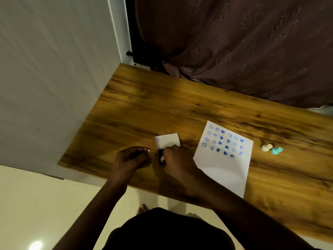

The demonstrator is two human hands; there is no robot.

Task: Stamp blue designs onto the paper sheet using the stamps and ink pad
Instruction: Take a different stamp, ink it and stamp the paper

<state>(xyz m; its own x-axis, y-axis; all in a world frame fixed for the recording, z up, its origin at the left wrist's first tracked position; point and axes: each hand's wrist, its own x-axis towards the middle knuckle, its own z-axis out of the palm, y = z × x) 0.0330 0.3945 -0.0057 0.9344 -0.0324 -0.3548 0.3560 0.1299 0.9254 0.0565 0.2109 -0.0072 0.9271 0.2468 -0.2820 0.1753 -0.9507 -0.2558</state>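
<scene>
— Right hand (175, 157) closed over small dark ink pad (161, 156) at near edge of brown wood-grain table (144, 105), thumb along its left side; white hinged lid (168, 140) standing open just beyond knuckles. Whether a stamp sits under that palm: cannot tell.

— Left hand (134, 156)?

— Curled, fingertips drawn together just left of pad, maybe pinching something small; too blurred to call. Not touching pad.

— Step in hand?

— Judged as handling the pad itself, steadying or closing it, rather than inking. White paper sheet (225, 159) lying flat just right of right wrist, near corner hanging past table edge.

— Progress?

— Upper half of sheet filled; lower half bare. Counted roughly: about two dozen blue prints (223, 141) in a slanted grid, smiley circles and solid hearts in alternating columns. Exact split unclear from blur.

— Stamps?

— Two in view: one cream knob-handled stamp (266, 147), one teal knob-handled stamp (276, 150), touching or nearly, well right of sheet, both untouched.

— Next move?

— If more prints wanted: pad kept open, reach across sheet to a stamp, press on pad, then down square on bare lower half. Care with forearm over fresh ink.
</scene>
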